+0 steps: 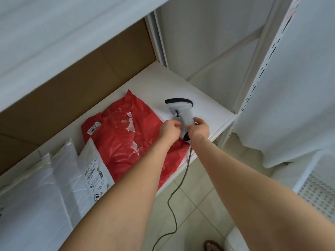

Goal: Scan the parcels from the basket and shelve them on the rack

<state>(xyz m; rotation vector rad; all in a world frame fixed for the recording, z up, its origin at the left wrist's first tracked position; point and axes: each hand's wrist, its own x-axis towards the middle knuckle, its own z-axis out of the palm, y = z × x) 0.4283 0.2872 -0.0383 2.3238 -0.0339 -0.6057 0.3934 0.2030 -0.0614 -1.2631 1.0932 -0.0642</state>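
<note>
Your right hand (199,129) grips the handle of the white scanner (181,113), fingers closed around it; your left hand (169,130) is curled against the same handle, touching the scanner. The scanner's cable (174,211) hangs down past the shelf's front edge. A red parcel (126,142) lies on the rack shelf (199,91), under your hands. White parcels (59,171) lie beside it toward the shelf's left end.

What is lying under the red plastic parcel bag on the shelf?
The red plastic parcel bag rests on the white rack shelf, its left edge over a white mailer with a printed label. Anything else beneath is covered. Both hands hold the scanner.
</note>
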